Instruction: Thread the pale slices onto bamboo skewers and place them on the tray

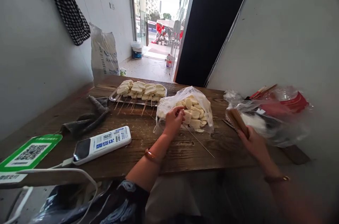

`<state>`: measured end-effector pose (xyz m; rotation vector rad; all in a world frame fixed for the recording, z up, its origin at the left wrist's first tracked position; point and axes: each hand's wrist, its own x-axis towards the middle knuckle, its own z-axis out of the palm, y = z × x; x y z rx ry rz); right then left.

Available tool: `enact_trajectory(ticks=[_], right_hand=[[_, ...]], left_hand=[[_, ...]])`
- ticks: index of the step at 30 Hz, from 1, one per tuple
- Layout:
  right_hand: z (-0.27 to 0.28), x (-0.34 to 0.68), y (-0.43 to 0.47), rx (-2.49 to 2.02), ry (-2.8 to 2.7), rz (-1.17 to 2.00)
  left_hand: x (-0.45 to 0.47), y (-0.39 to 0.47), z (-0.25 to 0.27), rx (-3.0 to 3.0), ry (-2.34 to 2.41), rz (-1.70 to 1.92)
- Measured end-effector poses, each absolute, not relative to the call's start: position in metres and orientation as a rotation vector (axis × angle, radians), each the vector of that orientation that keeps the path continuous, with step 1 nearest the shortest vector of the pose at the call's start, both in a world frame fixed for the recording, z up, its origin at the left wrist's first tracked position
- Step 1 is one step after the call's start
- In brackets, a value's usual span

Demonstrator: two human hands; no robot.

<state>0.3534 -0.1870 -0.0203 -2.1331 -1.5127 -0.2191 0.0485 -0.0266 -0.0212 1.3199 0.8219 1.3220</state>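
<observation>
My left hand is closed, its fingertips pinched together at the front of a clear plastic bag full of pale, thick slices. What it pinches, if anything, is hidden. A thin wooden skewer slants across the table from beside this hand; I cannot tell whether the hand touches it. On the right, my right hand grips a long brown bundle, blurred, perhaps of sticks. Behind the bag's left side, a metal tray carries skewered pale slices, their sticks pointing toward me.
A grey cloth, a white power bank with a cable and a green QR-code card lie on the left of the wooden table. Plastic bags with a red item fill the right end. Walls flank both sides.
</observation>
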Motion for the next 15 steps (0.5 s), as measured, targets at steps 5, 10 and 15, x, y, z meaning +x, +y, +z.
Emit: enact_trajectory(ticks=[5, 10, 15], right_hand=[[0.0, 0.283, -0.168, -1.872, -1.671, 0.182], [0.008, 0.239, -0.149, -1.725, -1.68, 0.38], [0.007, 0.228, -0.14, -1.715, -1.696, 0.387]], left_hand=[[0.05, -0.033, -0.019, 1.178, 0.613, 1.107], [0.048, -0.041, -0.016, 1.114, 0.489, 0.975], [0.049, -0.042, -0.017, 1.035, 0.453, 0.987]])
